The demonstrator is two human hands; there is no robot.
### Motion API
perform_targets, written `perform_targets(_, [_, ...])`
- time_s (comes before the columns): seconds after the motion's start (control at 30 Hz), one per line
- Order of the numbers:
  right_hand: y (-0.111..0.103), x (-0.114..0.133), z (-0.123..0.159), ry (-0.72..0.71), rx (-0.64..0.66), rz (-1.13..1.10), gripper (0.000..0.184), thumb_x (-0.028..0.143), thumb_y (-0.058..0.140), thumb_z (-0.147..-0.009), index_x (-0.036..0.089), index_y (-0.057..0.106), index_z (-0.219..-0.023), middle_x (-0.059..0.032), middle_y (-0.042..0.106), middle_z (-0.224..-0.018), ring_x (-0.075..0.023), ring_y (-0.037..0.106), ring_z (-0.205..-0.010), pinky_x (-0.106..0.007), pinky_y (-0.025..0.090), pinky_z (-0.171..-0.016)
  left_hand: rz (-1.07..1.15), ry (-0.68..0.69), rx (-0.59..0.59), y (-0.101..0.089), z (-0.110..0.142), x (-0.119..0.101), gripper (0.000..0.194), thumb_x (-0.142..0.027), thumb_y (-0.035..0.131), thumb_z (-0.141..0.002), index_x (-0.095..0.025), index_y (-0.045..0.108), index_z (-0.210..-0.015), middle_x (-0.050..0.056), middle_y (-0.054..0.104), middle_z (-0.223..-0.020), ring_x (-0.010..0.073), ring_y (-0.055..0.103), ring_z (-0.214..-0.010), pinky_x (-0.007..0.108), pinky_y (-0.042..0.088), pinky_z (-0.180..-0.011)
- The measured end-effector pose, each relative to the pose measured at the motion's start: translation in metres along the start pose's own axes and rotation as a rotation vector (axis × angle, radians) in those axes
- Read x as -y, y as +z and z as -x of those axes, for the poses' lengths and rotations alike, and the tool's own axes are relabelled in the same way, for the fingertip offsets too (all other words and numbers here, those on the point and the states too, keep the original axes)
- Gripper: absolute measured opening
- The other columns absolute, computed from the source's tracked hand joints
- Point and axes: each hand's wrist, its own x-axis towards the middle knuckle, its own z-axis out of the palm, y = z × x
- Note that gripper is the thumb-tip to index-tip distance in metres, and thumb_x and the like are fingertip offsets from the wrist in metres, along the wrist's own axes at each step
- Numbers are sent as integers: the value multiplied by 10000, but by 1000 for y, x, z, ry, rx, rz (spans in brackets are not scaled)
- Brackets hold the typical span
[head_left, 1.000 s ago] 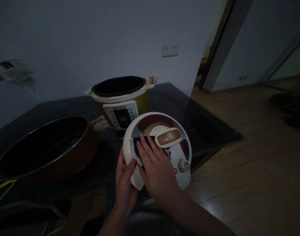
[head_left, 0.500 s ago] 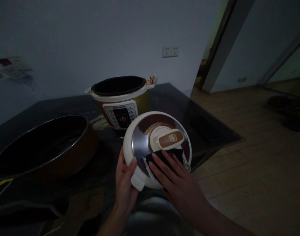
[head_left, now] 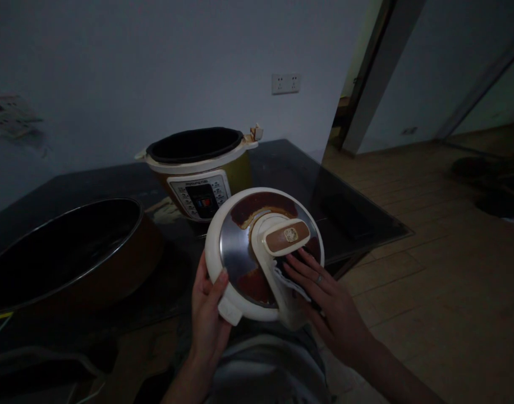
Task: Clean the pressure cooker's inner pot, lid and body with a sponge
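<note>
I hold a round pressure-cooker lid point(head_left: 244, 252), white-rimmed with a steel and brown top and a brown handle, tilted toward me over my lap. My left hand point(head_left: 209, 314) grips its lower left rim, thumb on top. My right hand point(head_left: 324, 297) presses a dark cloth with a white edge point(head_left: 291, 275) flat against the lid's lower right part, just below the handle, fingers stretched out. The cooker base point(head_left: 198, 168) stands open on the dark table point(head_left: 358, 219) behind the lid.
A large dark wok-like pan point(head_left: 67, 252) sits on the table at the left. A wall socket point(head_left: 285, 83) is on the wall behind. Wooden floor and a doorway lie to the right. Cables hang at the lower left.
My right hand slid the cloth across the lid from its left side down and round to the lower right. The lid turned slightly in my left hand.
</note>
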Motion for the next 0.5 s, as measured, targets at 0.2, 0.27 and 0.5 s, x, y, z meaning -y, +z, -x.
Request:
perform_targets(0.2, [6,-14,10,247,-152,-325,414,214,423,-954,290,484,-1356,-42,470,-1448,-215,352,-1383,-485,338,-1115,-20,6,-20,-3,-6,-1,691,-276,794,-680,-278,531,-1320,40,713,-1108,178,707,-842,225,575,-719])
perform_targets(0.27, [10,-15,15,280,-177,-395,411,226,423,-955,301,489,-1354,-40,452,-1461,-225,360,-1378,-480,349,-1109,-18,14,-26,-5,-10,-1,658,-270,792,-679,-266,558,-1294,33,721,-1086,164,705,-823,200,567,-695])
perform_targets(0.5, [49,-2,42,250,-369,-268,493,182,380,-934,293,404,-1413,-42,430,-1476,-278,301,-1404,-558,383,-1064,-20,8,-15,-8,-18,1,646,-269,787,-676,-249,569,-1283,37,723,-1074,177,699,-824,231,567,-716])
